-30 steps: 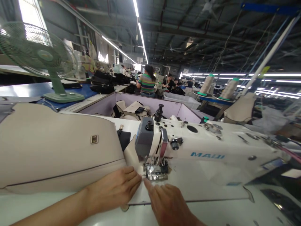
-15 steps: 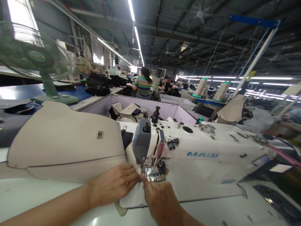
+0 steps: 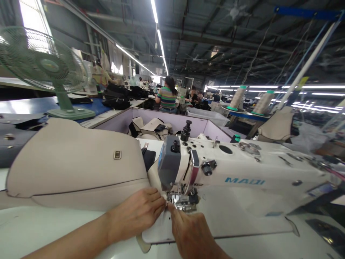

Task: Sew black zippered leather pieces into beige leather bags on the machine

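A beige bag piece [image 3: 78,158] with a small metal plate [image 3: 117,155] lies left of a white sewing machine [image 3: 242,180]. Its edge runs under the machine's head, beside the metal presser foot [image 3: 183,202]. My left hand [image 3: 138,212] pinches that edge just left of the foot, fingers pressed together. Right in front of the foot, my right hand [image 3: 192,232] has its thumb and index finger at the same edge, the other fingers curled. The fingertips of both hands nearly meet, and the spot between them is too small to make out.
A green fan [image 3: 63,97] stands on a blue surface at the left. Behind the machine is a lilac-walled bin [image 3: 115,120] with beige and black pieces. Thread cones [image 3: 238,99] stand at the back right. A person in a striped top [image 3: 167,98] is farther off.
The view has shifted slightly, so the machine and the hands appear farther right. Both hands keep their places by the presser foot, with no clear movement of the bag piece.
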`<action>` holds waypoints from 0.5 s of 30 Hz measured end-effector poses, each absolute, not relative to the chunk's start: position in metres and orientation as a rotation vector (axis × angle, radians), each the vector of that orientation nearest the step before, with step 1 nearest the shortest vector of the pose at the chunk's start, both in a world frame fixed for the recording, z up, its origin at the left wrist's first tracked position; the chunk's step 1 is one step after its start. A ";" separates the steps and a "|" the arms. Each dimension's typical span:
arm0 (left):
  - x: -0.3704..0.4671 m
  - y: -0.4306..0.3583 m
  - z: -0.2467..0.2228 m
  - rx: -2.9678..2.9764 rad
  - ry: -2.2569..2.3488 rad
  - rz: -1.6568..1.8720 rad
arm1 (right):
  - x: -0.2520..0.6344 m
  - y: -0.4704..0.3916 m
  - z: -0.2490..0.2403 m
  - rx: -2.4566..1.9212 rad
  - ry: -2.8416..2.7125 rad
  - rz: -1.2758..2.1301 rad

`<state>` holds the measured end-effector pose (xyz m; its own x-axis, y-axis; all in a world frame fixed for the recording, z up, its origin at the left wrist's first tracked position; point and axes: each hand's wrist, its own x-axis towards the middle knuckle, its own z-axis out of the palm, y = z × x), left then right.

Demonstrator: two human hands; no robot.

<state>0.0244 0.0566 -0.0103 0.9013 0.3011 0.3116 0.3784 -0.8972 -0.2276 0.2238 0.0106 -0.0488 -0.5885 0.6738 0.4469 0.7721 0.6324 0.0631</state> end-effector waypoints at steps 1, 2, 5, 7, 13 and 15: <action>0.025 0.056 -0.011 -2.779 -0.508 -0.391 | 0.224 0.011 -0.048 -1.148 -2.478 -0.347; 0.025 0.056 -0.011 -2.776 -0.509 -0.392 | 0.224 0.010 -0.048 -1.145 -2.481 -0.341; 0.025 0.057 -0.012 -2.761 -0.513 -0.420 | 0.225 0.010 -0.047 -1.119 -2.489 -0.346; 0.026 0.057 -0.012 -2.759 -0.520 -0.438 | 0.226 0.009 -0.048 -1.102 -2.483 -0.355; 0.026 0.057 -0.011 -2.764 -0.538 -0.442 | 0.226 0.012 -0.049 -1.066 -2.423 -0.315; 0.026 0.057 -0.012 -2.759 -0.547 -0.418 | 0.226 0.012 -0.046 -1.036 -2.410 -0.325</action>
